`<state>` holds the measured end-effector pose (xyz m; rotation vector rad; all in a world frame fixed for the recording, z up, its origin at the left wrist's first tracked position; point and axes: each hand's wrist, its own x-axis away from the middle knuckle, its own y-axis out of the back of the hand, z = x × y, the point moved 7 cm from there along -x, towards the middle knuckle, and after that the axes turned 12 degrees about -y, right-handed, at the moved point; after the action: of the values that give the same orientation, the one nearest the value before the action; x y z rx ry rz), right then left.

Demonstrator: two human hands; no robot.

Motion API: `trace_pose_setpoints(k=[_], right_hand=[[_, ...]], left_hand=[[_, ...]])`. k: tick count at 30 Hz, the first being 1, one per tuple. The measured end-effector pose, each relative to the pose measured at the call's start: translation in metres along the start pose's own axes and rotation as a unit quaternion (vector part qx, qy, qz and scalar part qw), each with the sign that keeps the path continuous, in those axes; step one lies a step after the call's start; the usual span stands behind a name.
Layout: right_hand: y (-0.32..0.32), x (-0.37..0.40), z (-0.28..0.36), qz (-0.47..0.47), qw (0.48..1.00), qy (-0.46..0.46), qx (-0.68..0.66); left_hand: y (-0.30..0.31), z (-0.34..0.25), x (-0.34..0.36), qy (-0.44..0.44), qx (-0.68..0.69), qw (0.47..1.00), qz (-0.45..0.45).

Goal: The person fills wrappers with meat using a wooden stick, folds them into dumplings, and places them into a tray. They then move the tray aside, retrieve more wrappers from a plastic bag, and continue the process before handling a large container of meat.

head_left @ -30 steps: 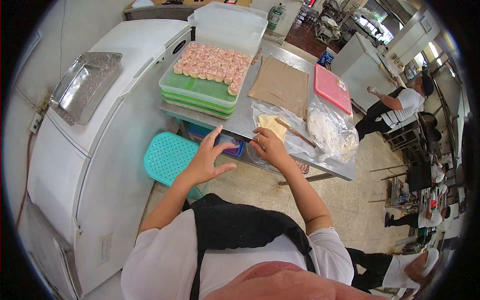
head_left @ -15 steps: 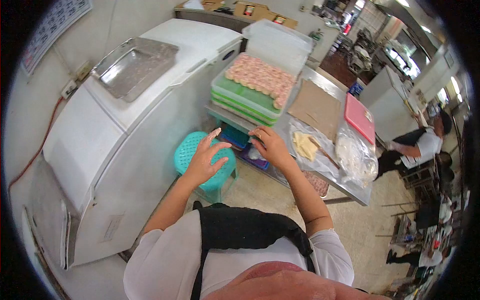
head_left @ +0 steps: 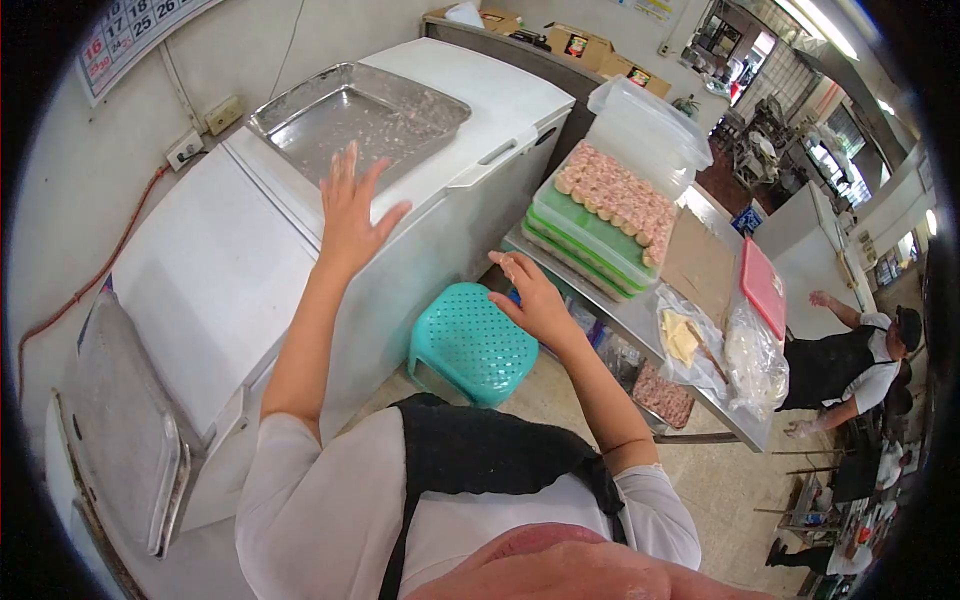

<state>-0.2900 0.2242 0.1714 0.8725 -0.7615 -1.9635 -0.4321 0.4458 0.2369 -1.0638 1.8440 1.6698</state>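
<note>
Pink-topped pieces [head_left: 615,190] already fill much of the upper container [head_left: 585,243], its green base showing along one side; yellow sheets [head_left: 680,338] lie unused on the table [head_left: 740,420]. Your left hand [head_left: 347,225] spreads beside the metal pan [head_left: 420,112]; your right hand [head_left: 538,302] curves loosely near the table edge, visibly holding nothing.

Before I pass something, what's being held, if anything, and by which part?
Nothing: left hand open near the silver rectangular metal tray, right hand empty.
</note>
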Motion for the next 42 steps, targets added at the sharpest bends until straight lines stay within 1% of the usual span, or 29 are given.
trace_pose_setpoints(k=[2, 3, 4, 6, 9, 11, 12, 14, 15, 16, 17, 18, 19, 20, 21, 22, 23, 24, 26, 27, 29, 31, 33, 34, 36, 37, 39, 41, 42], right_hand=[[-0.004, -0.014, 0.014, -0.04, 0.999, 0.01, -0.011], [-0.01, -0.02, 0.021, -0.074, 0.993, 0.077, 0.044], [-0.016, -0.025, 0.017, -0.077, 0.993, 0.074, 0.044], [-0.024, -0.032, 0.019, -0.058, 0.991, 0.116, 0.028], [-0.019, -0.05, 0.02, -0.071, 0.993, 0.098, 0.014], [-0.014, -0.064, 0.023, -0.092, 0.993, 0.071, -0.009], [-0.009, -0.073, 0.021, -0.113, 0.992, 0.046, -0.035], [-0.009, -0.088, 0.014, -0.117, 0.99, 0.071, -0.046], [-0.008, -0.095, 0.011, -0.124, 0.987, 0.092, -0.056], [-0.004, -0.102, 0.011, -0.118, 0.987, 0.095, -0.061], [-0.006, -0.11, 0.008, -0.08, 0.993, 0.082, -0.008], [-0.008, -0.118, 0.008, -0.043, 0.996, 0.071, 0.045], [-0.007, -0.125, 0.011, -0.037, 0.995, 0.077, 0.04], [0.0, -0.132, 0.017, -0.08, 0.992, 0.097, 0.005], [0.008, -0.137, 0.021, -0.122, 0.985, 0.117, -0.03], [0.009, -0.144, 0.021, -0.116, 0.985, 0.124, -0.035], [0.012, -0.149, 0.019, -0.116, 0.982, 0.125, -0.085], [0.016, -0.153, 0.014, -0.117, 0.976, 0.123, -0.137], [0.019, -0.157, 0.0, -0.078, 0.978, 0.149, -0.123], [0.017, -0.159, -0.007, -0.042, 0.979, 0.169, -0.104], [0.018, -0.163, -0.023, -0.041, 0.978, 0.177, -0.106], [0.02, -0.164, -0.031, -0.036, 0.976, 0.184, -0.11], [0.031, -0.163, -0.031, -0.11, 0.956, 0.22, -0.163], [0.035, -0.163, -0.033, -0.103, 0.954, 0.224, -0.171], [0.02, -0.172, -0.047, 0.04, 0.973, 0.09, -0.211], [0.013, -0.175, -0.05, 0.049, 0.97, 0.097, -0.219], [0.014, -0.177, -0.046, -0.013, 0.946, 0.156, -0.285], [0.017, -0.175, -0.037, -0.018, 0.935, 0.164, -0.315], [0.022, -0.174, -0.033, -0.029, 0.926, 0.166, -0.337]], left_hand=[[-0.005, 0.024, -0.022, -0.02, -0.064, 0.998, -0.007], [-0.009, 0.035, -0.03, -0.024, -0.063, 0.998, -0.007], [-0.014, 0.043, -0.038, -0.045, -0.082, 0.996, 0.0], [-0.026, 0.056, -0.05, -0.069, -0.097, 0.993, 0.007], [-0.046, 0.065, -0.06, -0.074, -0.074, 0.994, 0.028], [-0.047, 0.054, -0.059, -0.111, -0.037, 0.992, -0.04], [-0.045, 0.045, -0.057, -0.107, -0.04, 0.993, -0.041], [-0.043, 0.022, -0.052, -0.074, 0.1, 0.991, 0.054], [-0.034, 0.014, -0.052, -0.068, 0.095, 0.992, 0.055], [-0.037, 0.009, -0.049, -0.021, 0.144, 0.981, 0.132], [-0.04, 0.006, -0.043, 0.027, 0.192, 0.959, 0.206], [-0.034, 0.003, -0.04, 0.034, 0.187, 0.96, 0.205], [-0.023, -0.003, -0.042, 0.002, 0.158, 0.973, 0.167], [-0.013, -0.009, -0.044, -0.031, 0.129, 0.983, 0.127], [-0.012, -0.012, -0.045, -0.024, 0.122, 0.984, 0.124], [-0.006, -0.016, -0.047, -0.032, 0.06, 0.993, 0.098], [-0.002, -0.019, -0.05, -0.041, -0.002, 0.996, 0.074], [-0.007, -0.015, -0.048, -0.035, -0.009, 0.997, 0.075], [-0.02, -0.005, -0.045, -0.038, -0.074, 0.993, 0.085], [-0.026, -0.008, -0.049, -0.034, -0.08, 0.992, 0.086], [-0.031, -0.019, -0.051, -0.03, -0.087, 0.995, 0.047], [-0.041, -0.037, -0.055, 0.0, -0.094, 0.994, 0.054], [-0.051, -0.045, -0.056, 0.03, -0.105, 0.992, 0.057], [-0.061, -0.045, -0.052, 0.042, -0.098, 0.992, 0.07], [-0.066, -0.051, -0.05, 0.064, -0.103, 0.989, 0.085], [-0.066, -0.061, -0.051, 0.062, -0.098, 0.99, 0.083], [-0.067, -0.077, -0.051, 0.067, -0.102, 0.989, 0.083], [-0.077, -0.085, -0.049, 0.103, -0.031, 0.986, 0.126], [-0.078, -0.09, -0.05, 0.105, -0.036, 0.985, 0.129]])
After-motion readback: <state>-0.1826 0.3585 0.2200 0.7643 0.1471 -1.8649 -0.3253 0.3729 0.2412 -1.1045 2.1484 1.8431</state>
